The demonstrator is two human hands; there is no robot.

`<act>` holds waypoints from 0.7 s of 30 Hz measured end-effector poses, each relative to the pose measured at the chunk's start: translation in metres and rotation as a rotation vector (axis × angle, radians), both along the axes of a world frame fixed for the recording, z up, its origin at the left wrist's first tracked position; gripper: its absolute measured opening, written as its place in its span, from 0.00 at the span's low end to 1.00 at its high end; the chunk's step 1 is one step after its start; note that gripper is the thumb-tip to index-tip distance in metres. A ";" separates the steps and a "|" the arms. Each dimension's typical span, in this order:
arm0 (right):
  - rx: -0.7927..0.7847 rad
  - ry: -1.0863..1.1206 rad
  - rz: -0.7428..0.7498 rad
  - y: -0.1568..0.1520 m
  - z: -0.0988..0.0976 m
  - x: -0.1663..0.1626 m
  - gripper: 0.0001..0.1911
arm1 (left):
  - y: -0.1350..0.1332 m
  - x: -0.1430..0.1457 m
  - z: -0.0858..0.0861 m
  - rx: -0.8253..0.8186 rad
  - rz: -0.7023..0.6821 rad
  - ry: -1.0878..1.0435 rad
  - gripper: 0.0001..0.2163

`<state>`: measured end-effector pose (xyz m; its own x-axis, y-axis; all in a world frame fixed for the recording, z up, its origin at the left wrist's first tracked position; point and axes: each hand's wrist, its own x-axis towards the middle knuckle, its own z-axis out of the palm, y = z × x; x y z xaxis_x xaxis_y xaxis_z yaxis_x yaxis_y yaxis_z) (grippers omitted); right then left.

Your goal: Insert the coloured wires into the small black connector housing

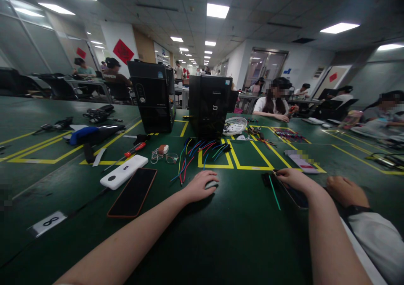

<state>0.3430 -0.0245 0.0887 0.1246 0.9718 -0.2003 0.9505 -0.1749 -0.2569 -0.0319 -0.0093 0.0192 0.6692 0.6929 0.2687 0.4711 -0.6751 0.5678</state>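
Observation:
My left hand [199, 185] lies on the green table with its fingers curled over a small light-grey rounded object [212, 184], mostly hidden under the palm. My right hand [295, 179] is closed in a pinch; what its fingertips hold is too small to make out. Just left of those fingertips lies a black connector block [267, 179] with a green wire [275, 194] beside it. A dark phone [295, 195] lies partly under my right hand. Beyond my left hand, a bunch of coloured wires [205, 147] is spread in front of two black computer towers.
Another person's hand [347, 191] rests just right of mine. At left are a phone [134, 192], a white power bank [124, 172], a screwdriver [135, 149] and glasses [170, 158]. Black computer towers [151, 95] stand behind, near a white basket [235, 126].

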 end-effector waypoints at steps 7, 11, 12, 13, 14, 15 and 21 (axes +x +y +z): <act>0.020 0.021 0.016 -0.001 0.003 -0.003 0.16 | 0.001 0.001 -0.003 0.023 0.005 0.011 0.13; 0.016 0.034 -0.007 0.000 0.001 0.000 0.16 | 0.001 0.001 -0.002 0.019 0.006 0.010 0.13; 0.018 0.038 -0.003 0.001 0.000 0.002 0.17 | 0.001 0.001 -0.001 0.018 0.006 0.010 0.13; 0.024 0.040 0.006 0.002 -0.002 0.004 0.16 | 0.001 0.001 -0.001 0.018 0.006 0.011 0.13; 0.030 0.041 0.016 0.003 -0.004 0.005 0.16 | 0.000 0.001 -0.001 0.018 0.007 0.011 0.13; 0.032 0.041 0.026 0.004 -0.006 0.007 0.16 | 0.000 0.001 -0.001 0.019 0.007 0.012 0.13; -0.068 0.016 0.000 0.006 -0.010 0.002 0.15 | 0.001 0.002 -0.003 0.017 0.007 0.008 0.13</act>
